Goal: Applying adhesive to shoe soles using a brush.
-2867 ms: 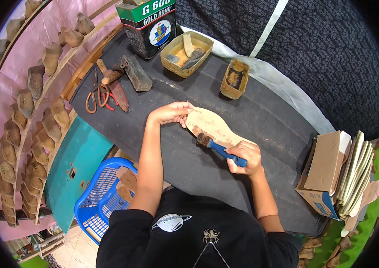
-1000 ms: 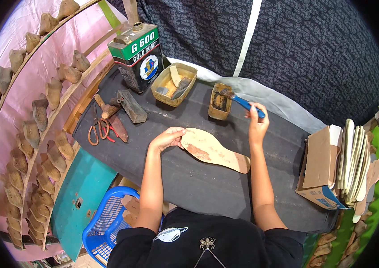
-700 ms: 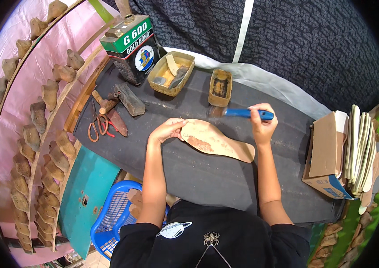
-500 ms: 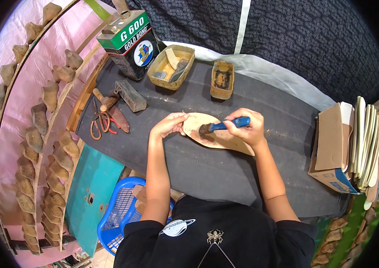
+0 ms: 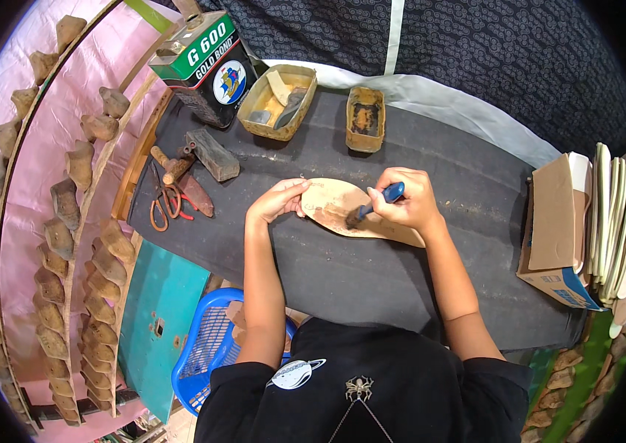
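A pale tan insole (image 5: 326, 198) lies slantwise at the middle of the dark work table. Its near half carries a brownish wet smear. My left hand (image 5: 282, 201) pinches its rounded left end, thumb on top and fingers along the edge. In my right hand (image 5: 410, 199) is a blue-handled brush (image 5: 392, 193), gripped and held tilted. The dark bristles touch the insole around its middle, and my fingers partly cover the handle. The narrower right end of the insole passes under my right hand and wrist.
Beyond my hands stand a small crusted tub (image 5: 365, 140), a larger tub (image 5: 276, 131) with scraps, and a metal can (image 5: 213, 81). Scissors (image 5: 159, 196), a hammer (image 5: 172, 166) and a dark block (image 5: 213, 155) lie left. A cardboard box (image 5: 555, 214) stands right; a blue basket (image 5: 206, 325) sits below.
The brush has moved rightward from the left part of the insole to its middle, its handle now more upright. My left hand still holds the end. The whole view has shifted slightly.
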Demonstrator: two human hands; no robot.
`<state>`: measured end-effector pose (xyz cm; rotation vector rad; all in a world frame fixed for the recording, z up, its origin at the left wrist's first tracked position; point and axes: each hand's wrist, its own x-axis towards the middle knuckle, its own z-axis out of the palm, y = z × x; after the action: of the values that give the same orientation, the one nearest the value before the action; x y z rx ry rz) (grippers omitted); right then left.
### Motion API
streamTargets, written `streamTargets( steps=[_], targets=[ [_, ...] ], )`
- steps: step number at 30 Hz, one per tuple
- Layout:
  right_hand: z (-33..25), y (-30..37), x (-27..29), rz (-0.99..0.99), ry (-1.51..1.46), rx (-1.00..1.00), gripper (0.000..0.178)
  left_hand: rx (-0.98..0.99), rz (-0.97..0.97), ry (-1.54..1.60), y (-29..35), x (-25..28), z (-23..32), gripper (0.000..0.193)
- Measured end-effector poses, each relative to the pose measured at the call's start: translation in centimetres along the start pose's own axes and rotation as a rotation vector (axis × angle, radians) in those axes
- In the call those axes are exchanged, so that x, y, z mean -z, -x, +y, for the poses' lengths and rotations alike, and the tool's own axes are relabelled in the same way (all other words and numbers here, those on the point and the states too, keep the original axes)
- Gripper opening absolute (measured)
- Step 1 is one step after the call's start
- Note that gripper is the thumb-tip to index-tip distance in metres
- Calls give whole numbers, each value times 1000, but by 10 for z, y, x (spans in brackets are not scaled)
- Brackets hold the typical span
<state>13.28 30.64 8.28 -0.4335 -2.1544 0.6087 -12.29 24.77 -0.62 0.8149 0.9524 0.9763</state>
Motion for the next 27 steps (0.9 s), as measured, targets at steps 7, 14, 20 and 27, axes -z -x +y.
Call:
streamTargets(
  steps=[7,14,20,27],
  targets=[
    [-4,0,-5,128,-127,4,14,7,12,-6,1,1,1,26],
    [-4,2,-21,108,-157,-30,15,12,46,-18,2,-3,2,29],
    [-1,4,-20,109,-139,-36,11,21,35,-23,1,-4,4,21],
    [5,4,-3,35,-42,41,16,12,-5,-31,1,-3,3,22]
  ],
)
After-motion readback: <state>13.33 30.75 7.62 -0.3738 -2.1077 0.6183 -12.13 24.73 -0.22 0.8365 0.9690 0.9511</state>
